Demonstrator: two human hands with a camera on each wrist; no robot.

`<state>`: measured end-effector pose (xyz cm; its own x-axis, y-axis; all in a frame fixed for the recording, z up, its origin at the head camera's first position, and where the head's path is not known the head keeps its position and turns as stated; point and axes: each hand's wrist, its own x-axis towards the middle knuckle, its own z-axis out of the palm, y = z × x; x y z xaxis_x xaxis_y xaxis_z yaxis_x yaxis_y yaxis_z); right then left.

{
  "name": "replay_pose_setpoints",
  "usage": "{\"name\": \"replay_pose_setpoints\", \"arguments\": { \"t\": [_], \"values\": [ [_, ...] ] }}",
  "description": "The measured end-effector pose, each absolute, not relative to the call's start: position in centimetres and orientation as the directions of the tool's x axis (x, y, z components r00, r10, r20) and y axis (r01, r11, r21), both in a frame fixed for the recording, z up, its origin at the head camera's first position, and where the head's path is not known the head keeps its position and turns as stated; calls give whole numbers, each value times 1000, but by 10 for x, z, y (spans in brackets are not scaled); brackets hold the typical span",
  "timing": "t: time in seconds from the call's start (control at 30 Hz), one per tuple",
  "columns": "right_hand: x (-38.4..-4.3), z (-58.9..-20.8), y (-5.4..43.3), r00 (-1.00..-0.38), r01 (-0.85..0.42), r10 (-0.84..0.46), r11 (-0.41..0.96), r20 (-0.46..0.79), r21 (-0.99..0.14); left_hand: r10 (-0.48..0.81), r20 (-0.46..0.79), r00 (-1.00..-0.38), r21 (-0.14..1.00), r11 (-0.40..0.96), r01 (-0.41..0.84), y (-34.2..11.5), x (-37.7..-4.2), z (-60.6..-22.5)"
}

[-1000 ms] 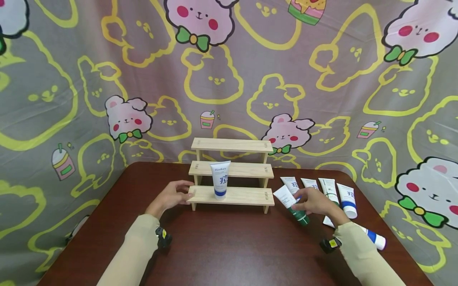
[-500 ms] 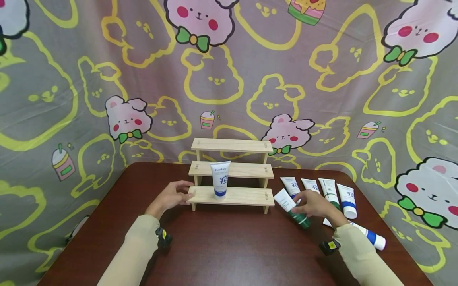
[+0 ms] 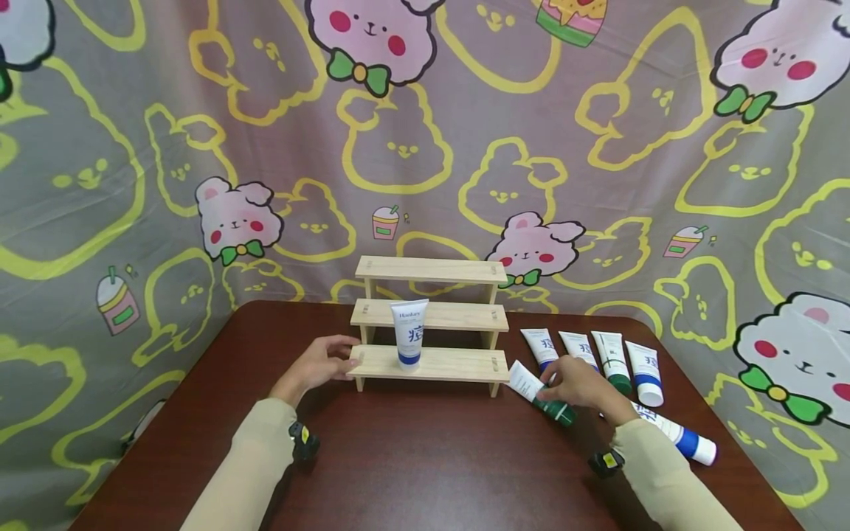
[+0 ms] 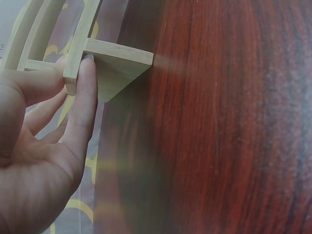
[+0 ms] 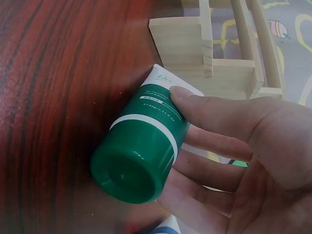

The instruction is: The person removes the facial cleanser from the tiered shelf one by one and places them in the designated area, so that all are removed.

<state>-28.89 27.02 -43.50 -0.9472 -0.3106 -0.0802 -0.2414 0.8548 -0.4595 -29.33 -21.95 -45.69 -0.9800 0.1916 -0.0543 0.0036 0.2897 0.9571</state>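
Observation:
My left hand pinches the left end of the lowest board of a three-step wooden display rack. In the left wrist view the thumb lies on one face of that board and a finger on the other. A white tube with a blue cap stands cap down on the lowest step. Right of the rack, my right hand grips a white-and-green squeeze tube, tilted low over the table with its white end toward the rack. Its green cap faces the right wrist camera.
Behind the right hand several tubes lie in a row, including a green-capped tube and a blue-capped tube. Another blue-capped tube lies partly under the right forearm. A patterned curtain hangs behind the dark wooden table.
The right hand has lowered the white-and-green tube slightly toward the table and tipped it flatter. The left hand and the rack stay where they were.

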Motion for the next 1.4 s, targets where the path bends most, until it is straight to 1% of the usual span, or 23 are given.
{"name": "replay_pose_setpoints", "arguments": {
  "t": [0.33, 0.6, 0.73, 1.0, 1.13, 1.4],
  "values": [
    [-288, -431, 271, -937, -273, -340, 853, -77, -444, 188, -61, -980, 950, 313, 1, -219, -293, -455],
    [-286, -422, 272, -949, -174, -276, 864, -154, -473, 190, -67, -980, 952, 307, -5, -218, -294, -455],
    [-286, -419, 275, -948, -160, -271, 862, -169, -481, 189, -67, -980, 952, 306, -6, -218, -294, -455],
    [-285, -409, 279, -943, -190, -299, 846, -148, -499, 187, -75, -980, 951, 309, -14, -218, -294, -456],
    [-285, -400, 278, -940, -222, -322, 833, -118, -506, 188, -75, -979, 954, 299, -16, -218, -294, -457],
    [-286, -381, 262, -914, -293, -401, 760, -64, -581, 189, -78, -979, 955, 297, -19, -219, -293, -456]
  ]
}}
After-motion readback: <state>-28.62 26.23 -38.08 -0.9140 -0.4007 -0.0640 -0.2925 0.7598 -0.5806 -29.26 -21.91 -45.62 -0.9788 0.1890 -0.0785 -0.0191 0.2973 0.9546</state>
